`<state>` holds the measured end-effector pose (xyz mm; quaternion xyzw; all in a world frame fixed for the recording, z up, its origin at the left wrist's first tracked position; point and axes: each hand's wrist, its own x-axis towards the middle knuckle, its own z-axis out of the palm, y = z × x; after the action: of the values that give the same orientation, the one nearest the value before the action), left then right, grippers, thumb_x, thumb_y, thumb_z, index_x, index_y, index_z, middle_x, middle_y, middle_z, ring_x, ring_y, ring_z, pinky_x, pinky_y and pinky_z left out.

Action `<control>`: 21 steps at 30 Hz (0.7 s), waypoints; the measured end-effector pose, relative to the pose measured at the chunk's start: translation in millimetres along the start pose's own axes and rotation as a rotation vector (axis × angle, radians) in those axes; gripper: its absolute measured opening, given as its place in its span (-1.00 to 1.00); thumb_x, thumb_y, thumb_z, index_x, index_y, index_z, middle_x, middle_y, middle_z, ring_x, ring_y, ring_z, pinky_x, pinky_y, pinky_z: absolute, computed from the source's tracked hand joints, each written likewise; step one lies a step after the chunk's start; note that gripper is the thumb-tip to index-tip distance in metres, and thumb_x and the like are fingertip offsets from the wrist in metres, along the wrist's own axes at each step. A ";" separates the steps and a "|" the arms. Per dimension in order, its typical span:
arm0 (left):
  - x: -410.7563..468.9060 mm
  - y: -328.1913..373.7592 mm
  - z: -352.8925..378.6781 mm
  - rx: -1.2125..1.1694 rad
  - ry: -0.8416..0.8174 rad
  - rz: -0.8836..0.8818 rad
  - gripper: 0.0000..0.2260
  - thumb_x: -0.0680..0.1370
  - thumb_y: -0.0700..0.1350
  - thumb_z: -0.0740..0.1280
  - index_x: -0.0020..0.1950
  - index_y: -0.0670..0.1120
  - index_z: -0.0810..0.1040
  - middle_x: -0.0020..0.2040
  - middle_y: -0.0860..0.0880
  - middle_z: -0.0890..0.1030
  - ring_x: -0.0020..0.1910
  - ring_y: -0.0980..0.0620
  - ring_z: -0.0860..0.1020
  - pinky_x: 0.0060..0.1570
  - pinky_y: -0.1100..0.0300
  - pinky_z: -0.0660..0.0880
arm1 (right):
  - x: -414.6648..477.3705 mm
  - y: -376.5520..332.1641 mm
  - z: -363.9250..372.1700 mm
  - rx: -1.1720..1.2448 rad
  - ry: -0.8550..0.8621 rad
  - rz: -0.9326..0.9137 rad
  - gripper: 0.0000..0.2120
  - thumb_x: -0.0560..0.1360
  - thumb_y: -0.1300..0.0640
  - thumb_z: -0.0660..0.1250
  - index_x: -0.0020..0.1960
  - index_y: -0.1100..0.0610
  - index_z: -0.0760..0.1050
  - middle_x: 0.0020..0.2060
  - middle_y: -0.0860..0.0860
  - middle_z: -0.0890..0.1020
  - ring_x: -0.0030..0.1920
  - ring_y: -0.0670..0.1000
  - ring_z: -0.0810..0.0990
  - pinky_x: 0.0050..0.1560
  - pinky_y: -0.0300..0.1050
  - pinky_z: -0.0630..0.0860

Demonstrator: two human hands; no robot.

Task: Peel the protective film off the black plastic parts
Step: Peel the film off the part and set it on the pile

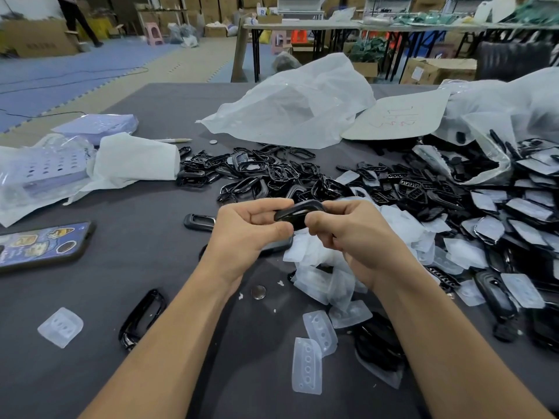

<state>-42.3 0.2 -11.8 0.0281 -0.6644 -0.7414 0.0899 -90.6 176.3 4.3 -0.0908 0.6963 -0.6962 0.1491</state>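
Black plastic frame [298, 213] held in both grips, above the grey surface [157, 267].
Your left grip [251, 229] and right grip [348, 237] each pinch one end of it, thumb against curled fingers. Clear film pieces [320, 267] lie heaped under your right wrist; a pile of black frames [266, 173] sits beyond.

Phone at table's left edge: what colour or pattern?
The phone is blue with cartoon stickers, dark rim; head view.
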 end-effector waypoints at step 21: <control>2.7 -0.7 16.4 -0.574 0.093 -0.347 -0.82 0.29 -0.23 0.41 -0.25 -0.06 0.79 -0.23 -0.05 0.74 -0.35 0.09 0.67 -0.25 0.31 0.62 | -6.9 -4.4 12.3 0.016 0.098 -0.161 -0.86 0.50 0.31 0.49 -0.20 0.14 0.72 -0.34 0.12 0.72 -0.37 0.05 0.68 -0.30 -0.18 0.60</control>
<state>-47.7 15.8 -10.4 0.1480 -0.4092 -0.9004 -0.0030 -80.4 166.9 9.5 -0.1110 0.6878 -0.7150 0.0591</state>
